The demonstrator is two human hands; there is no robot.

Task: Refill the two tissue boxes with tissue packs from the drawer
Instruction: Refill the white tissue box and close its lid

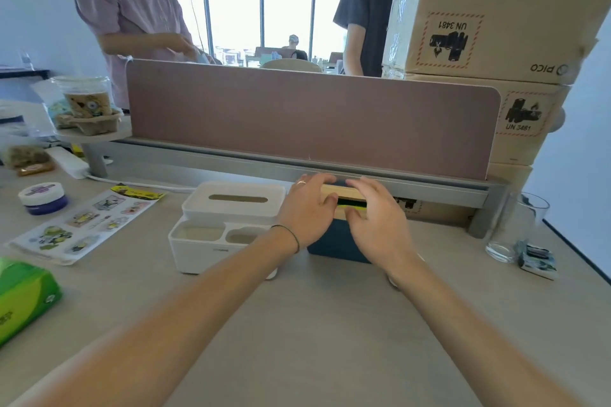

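Observation:
A dark blue tissue box (334, 243) with a pale wooden lid (337, 190) stands mid-desk. Both hands rest on that lid: my left hand (305, 208) on its left end, my right hand (377, 218) on its right end. Through the gap between my hands a strip of green tissue pack (352, 203) shows in the lid's slot. To the left stands a white tissue box (228, 225) with a slotted lid and front compartments, untouched. Another green tissue pack (23, 297) lies at the desk's left edge. The drawer is not in view.
A brown divider panel (310, 119) runs behind the boxes. Stacked cardboard cartons (489, 23) stand at the right, a glass (515, 228) and a small packet near them. A sticker sheet (86, 221), a jar and a cup tray lie left. Two people stand beyond the divider.

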